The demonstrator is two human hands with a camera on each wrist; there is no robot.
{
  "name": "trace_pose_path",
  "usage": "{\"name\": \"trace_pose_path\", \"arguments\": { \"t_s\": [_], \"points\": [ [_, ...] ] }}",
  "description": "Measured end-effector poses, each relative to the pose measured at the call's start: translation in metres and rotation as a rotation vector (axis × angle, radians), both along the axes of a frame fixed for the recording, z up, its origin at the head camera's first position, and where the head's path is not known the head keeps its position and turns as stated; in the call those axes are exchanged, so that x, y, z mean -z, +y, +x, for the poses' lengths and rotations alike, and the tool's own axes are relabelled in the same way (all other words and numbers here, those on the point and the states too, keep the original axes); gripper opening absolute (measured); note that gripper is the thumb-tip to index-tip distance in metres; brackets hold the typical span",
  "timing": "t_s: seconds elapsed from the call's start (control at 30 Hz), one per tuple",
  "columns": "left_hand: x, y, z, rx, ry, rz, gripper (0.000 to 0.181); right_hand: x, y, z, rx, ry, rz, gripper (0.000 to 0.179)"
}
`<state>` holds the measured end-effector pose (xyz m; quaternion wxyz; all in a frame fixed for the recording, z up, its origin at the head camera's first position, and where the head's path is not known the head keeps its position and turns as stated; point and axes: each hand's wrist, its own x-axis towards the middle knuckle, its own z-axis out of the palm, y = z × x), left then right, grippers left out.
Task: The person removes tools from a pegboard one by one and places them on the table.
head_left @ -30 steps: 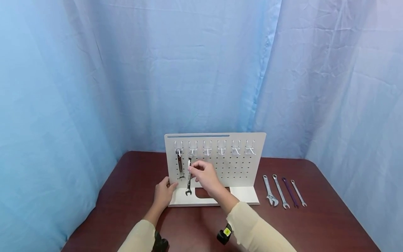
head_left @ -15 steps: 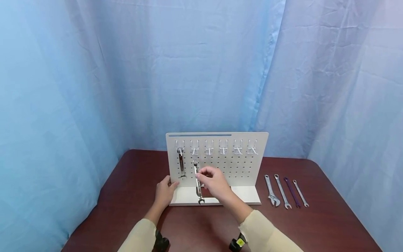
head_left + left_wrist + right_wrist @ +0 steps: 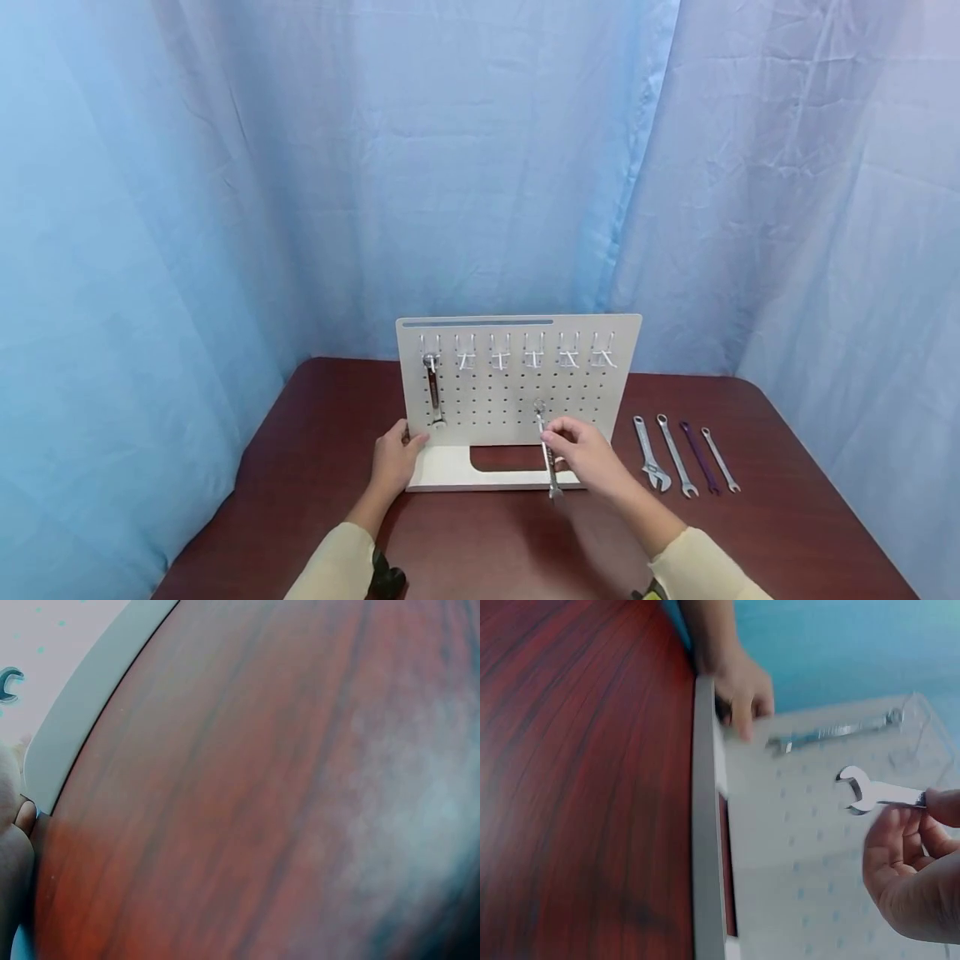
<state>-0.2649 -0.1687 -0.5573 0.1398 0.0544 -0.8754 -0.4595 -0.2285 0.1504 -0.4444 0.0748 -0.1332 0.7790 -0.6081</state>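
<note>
My right hand [image 3: 588, 457] pinches a silver combination wrench [image 3: 548, 458] by its shank, ring end up, in front of the white pegboard [image 3: 517, 400]. In the right wrist view the open-end jaw of this wrench [image 3: 864, 791] sticks out past the thumb and fingers. At the board's lower left edge, my left hand [image 3: 393, 458] grips it with the thumb on the front; the other fingers are partly hidden behind. Another combination wrench [image 3: 433, 392] hangs by its ring end from the leftmost hook. The left wrist view shows only part of the left hand [image 3: 11, 817].
Further white hooks [image 3: 533, 358] run along the board's upper part. On the table [image 3: 480, 542] to the right lie an adjustable wrench [image 3: 650, 454], a silver combination wrench [image 3: 677, 457], a purple wrench [image 3: 700, 457] and a small silver wrench [image 3: 720, 460]. Blue curtains [image 3: 450, 167] surround the table.
My right hand has carried the pinched wrench rightward and lower, from beside the hanging wrench to the board's right half. My left hand has kept its grip on the board's edge.
</note>
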Motion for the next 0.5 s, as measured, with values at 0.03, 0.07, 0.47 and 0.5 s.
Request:
{"name": "trace_pose_path", "arguments": {
  "t_s": [0.03,0.07,0.47,0.5],
  "points": [
    [0.000,0.000,0.000,0.001,0.002,0.001,0.016,0.002,0.007,0.000,-0.006,-0.016,0.007,0.017],
    [0.000,0.000,0.001,0.002,0.005,0.003,0.016,0.005,0.015,0.000,-0.015,-0.030,0.015,0.017],
    [-0.001,0.000,0.003,0.010,0.014,0.009,0.015,0.033,0.118,-0.006,-0.028,-0.283,0.092,0.028],
    [-0.001,0.000,0.003,0.012,0.013,0.010,0.016,0.035,0.127,-0.008,-0.022,-0.280,0.103,0.030]
  ]
}}
